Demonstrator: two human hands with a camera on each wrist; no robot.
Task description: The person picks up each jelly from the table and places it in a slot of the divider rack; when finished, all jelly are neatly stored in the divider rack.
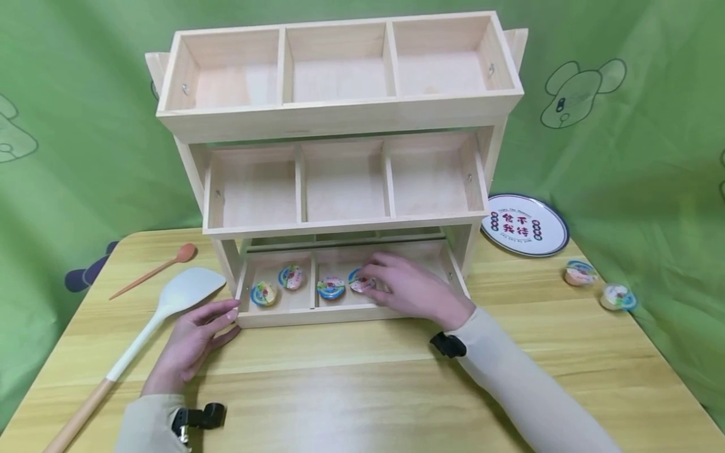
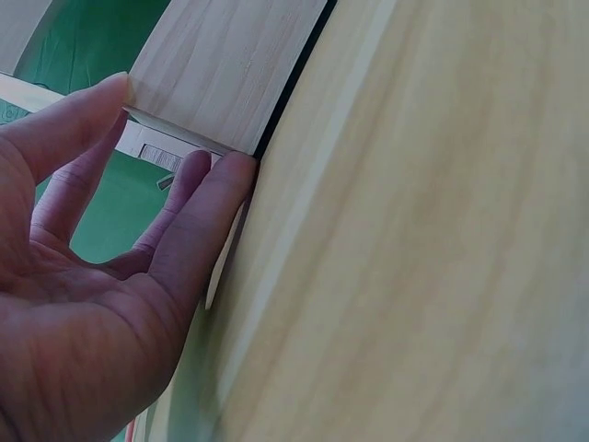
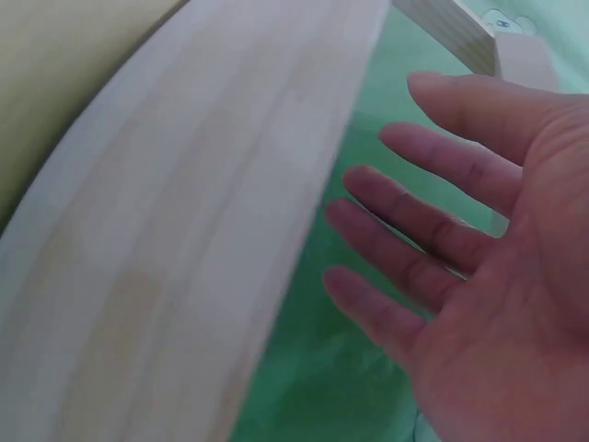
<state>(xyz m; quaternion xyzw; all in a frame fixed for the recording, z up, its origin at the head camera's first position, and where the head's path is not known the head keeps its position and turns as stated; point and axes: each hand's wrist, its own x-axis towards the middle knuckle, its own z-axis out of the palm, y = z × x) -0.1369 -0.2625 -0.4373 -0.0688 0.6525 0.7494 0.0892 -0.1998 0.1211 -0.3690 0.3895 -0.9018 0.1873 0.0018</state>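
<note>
The bottom wooden drawer (image 1: 277, 319) is pulled out of the rack. At its front left corner my left hand (image 1: 195, 340) holds the end of the front panel, fingertips against its edges in the left wrist view. My right hand (image 1: 410, 286) reaches over the middle compartment, fingertips right at a small jelly cup (image 1: 358, 280) that they partly hide. In the right wrist view its fingers are spread and relaxed with nothing between them. Another jelly cup (image 1: 331, 288) lies just left of it. Two more sit in the left compartment, a yellowish cup (image 1: 264, 294) and a pinkish cup (image 1: 291, 277).
Above are a middle tier (image 1: 345, 223) and a top tier (image 1: 340, 119), each divided in three. To the left lie a white spatula (image 1: 184, 292) and an orange spoon (image 1: 184, 253). On the right are a plate (image 1: 525, 245), a pink jelly cup (image 1: 579, 274) and a pale jelly cup (image 1: 616, 297).
</note>
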